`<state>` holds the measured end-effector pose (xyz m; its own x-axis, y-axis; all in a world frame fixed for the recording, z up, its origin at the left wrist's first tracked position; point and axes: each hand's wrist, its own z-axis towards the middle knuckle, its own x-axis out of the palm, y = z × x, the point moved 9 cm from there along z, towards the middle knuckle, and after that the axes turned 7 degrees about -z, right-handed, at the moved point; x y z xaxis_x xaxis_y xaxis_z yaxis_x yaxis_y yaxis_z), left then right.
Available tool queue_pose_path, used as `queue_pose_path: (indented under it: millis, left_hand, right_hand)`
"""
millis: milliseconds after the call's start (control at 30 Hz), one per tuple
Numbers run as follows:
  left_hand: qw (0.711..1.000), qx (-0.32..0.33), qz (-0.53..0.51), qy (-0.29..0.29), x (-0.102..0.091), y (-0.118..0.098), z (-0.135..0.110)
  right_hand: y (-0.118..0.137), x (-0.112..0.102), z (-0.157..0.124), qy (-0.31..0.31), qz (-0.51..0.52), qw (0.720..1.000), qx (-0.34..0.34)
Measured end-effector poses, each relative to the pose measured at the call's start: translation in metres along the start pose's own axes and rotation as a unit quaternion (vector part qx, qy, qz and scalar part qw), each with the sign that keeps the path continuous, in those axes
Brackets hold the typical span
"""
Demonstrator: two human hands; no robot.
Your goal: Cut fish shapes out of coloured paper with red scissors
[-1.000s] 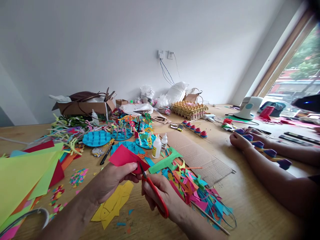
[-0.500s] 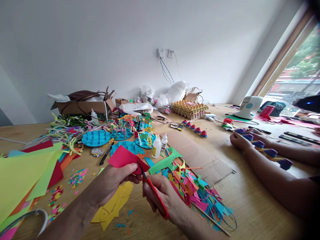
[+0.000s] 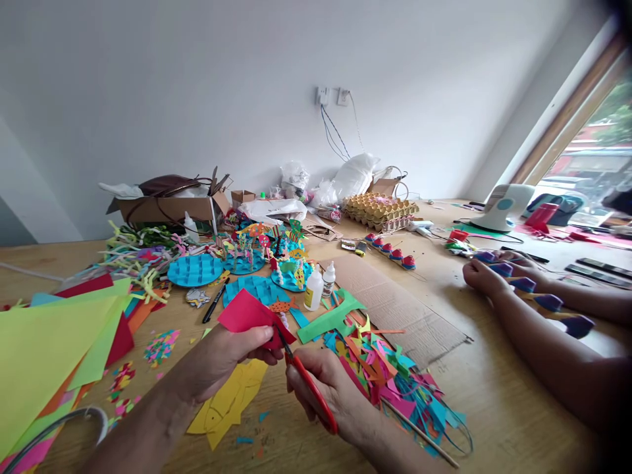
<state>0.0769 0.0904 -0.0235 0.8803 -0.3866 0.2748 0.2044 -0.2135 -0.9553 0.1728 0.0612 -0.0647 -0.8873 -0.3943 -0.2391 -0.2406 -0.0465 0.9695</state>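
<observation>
Paper (image 3: 244, 313), red and floppy we judge, sits pinched in our left hand (image 3: 222, 359) near the cut. Our right hand (image 3: 342, 396) grips the scissors (image 3: 311, 390).

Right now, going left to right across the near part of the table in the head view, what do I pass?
lime-green paper sheets → left hand gripping red paper → right hand holding red-handled scissors → heap of coloured paper scraps → another person's forearm

Bright daylight from the right window (image 3: 592, 158); warped, dark-cornered edges.
</observation>
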Motion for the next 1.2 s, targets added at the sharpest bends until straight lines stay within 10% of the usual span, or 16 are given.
queue_pose_path:
  millis: [1200]
  left_hand:
    - [0.998,0.010,0.030,-0.047,-0.015,0.001,0.005]
  right_hand:
    - [-0.003,-0.002,0.004,0.021,-0.069,0.997,-0.010]
